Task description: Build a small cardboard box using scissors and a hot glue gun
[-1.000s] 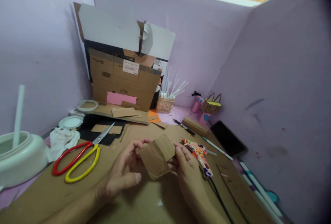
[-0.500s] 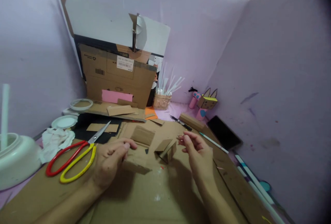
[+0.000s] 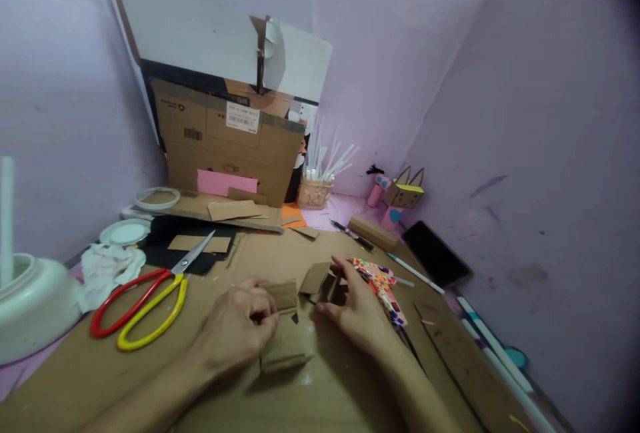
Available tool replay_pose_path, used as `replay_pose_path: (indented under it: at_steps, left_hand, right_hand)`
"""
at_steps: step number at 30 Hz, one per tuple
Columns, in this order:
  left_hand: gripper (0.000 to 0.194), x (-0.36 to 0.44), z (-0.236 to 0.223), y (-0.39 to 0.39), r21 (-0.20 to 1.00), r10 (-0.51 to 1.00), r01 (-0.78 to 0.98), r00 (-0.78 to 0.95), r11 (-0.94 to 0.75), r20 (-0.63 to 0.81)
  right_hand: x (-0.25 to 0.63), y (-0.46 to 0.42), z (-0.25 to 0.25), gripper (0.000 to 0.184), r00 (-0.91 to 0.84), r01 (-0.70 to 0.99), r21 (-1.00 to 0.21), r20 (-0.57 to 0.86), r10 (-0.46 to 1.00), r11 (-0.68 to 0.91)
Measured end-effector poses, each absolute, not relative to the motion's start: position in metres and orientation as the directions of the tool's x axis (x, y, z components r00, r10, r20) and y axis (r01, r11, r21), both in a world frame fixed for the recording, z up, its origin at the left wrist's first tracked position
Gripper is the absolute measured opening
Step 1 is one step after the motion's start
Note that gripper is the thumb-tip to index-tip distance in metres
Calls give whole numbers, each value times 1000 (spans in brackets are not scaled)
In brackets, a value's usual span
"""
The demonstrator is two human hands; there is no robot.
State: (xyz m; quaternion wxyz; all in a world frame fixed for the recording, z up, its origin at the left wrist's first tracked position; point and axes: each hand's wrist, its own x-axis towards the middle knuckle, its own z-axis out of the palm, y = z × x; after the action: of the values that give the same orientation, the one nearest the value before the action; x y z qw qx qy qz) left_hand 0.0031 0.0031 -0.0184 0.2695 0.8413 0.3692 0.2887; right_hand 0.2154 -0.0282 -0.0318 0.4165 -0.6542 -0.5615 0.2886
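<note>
- Plainly, the left hand (image 3: 227, 330) is curled, thumb to forefinger, at two cardboard pieces (image 3: 284, 353); whether it pinches one, I cannot tell.
- The right hand (image 3: 357, 313) is half open, thumb and fingers around a folded cardboard (image 3: 314, 278); its grip is unclear.
- Scissors (image 3: 183, 265) lie left, a glue gun (image 3: 383, 283) just beside the right hand; bare bench (image 3: 310, 406) opens between the forearms.
- The folded cardboard sits between both hands.

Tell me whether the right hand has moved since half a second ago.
Yes: judged against the black pen, the right hand has moved left, toward the folded cardboard.
</note>
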Motion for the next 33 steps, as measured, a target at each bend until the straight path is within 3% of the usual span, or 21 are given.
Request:
replay_pose_path:
  at_steps: [5, 8, 10, 13, 16, 20, 26, 33]
  left_hand:
    - [4, -4, -10, 9, 474, 723, 550, 459, -688, 517]
    - [25, -6, -8, 10, 466, 709, 553, 393, -691, 586]
    - [33, -7, -6, 10, 512, 731, 544, 333, -665, 595]
    - [45, -8, -3, 6, 553, 722, 485, 294, -678, 626]
    - [49, -8, 2, -1, 418, 541, 357, 398, -836, 741]
    - [64, -9, 7, -8, 355, 388, 180, 597, -918, 702]
    - [66, -6, 5, -5, 234, 243, 117, 728, -965, 641]
    - [57, -9, 11, -6, 111, 239, 223, 704, -968, 669]
  right_hand:
    - [201, -33, -21, 80, 217, 298, -947, 188, 958, 119]
    - [194, -37, -12, 76, 326, 133, -977, 201, 924, 166]
    - [192, -40, -6, 67, 361, -86, -979, 141, 922, 183]
    - [190, -44, 0, 49, 187, -475, -878, -31, 982, 63]
    - [187, -48, 2, 38, -80, -645, -743, -170, 982, -181]
    - [184, -50, 0, 35, -333, -621, -678, -226, 915, -393]
    - [185, -51, 0, 37, -464, -504, -733, -217, 859, -457]
    - [187, -44, -3, 38, -227, -384, -852, -286, 931, -355]
